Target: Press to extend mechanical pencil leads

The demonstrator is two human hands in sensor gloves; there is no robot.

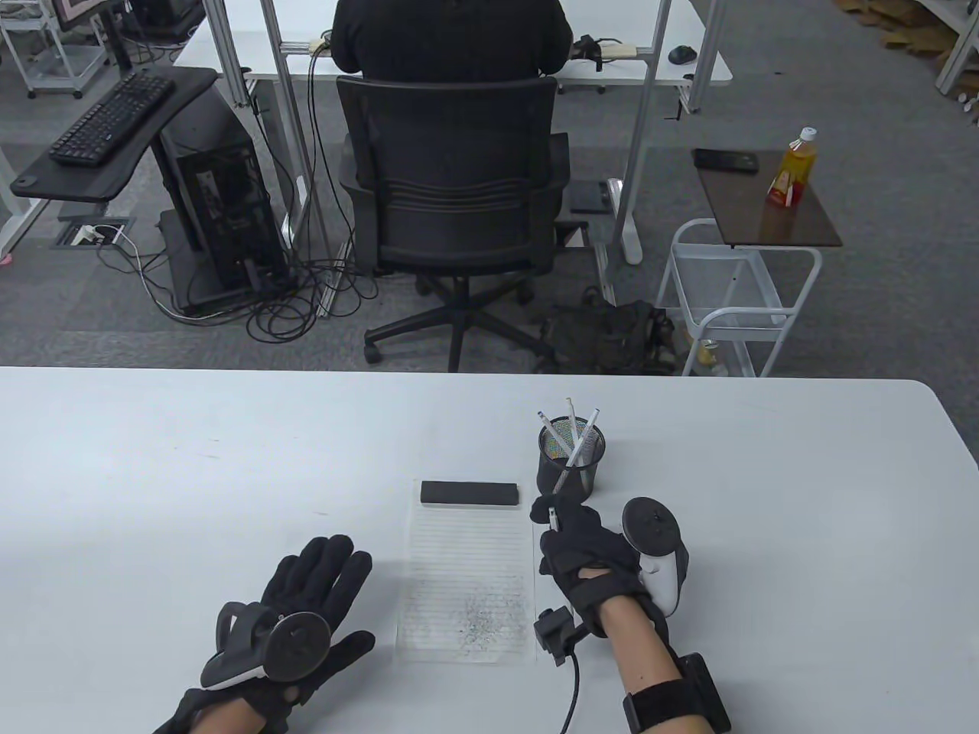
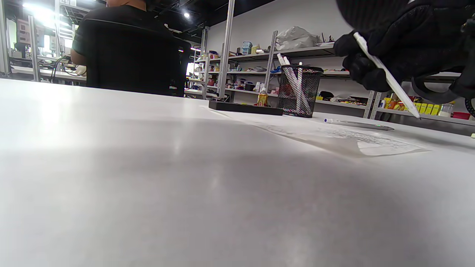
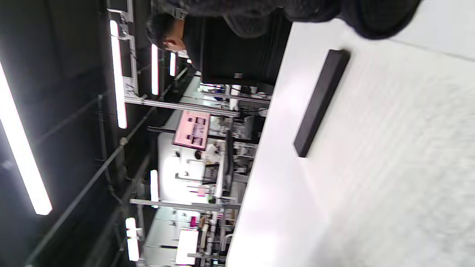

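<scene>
right hand (image 1: 585,547) clenched around pencil (image 2: 387,76) over paper (image 1: 468,581); left hand (image 1: 306,604) flat, released on counter (image 1: 191,459); advise thumb squarely on cap, tip clear of paper.

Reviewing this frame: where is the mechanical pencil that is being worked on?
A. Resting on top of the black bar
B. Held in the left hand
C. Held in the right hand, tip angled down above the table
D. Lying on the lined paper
C. The right hand grips a white mechanical pencil with its tip pointing down, while the left hand rests flat on the table.
</scene>
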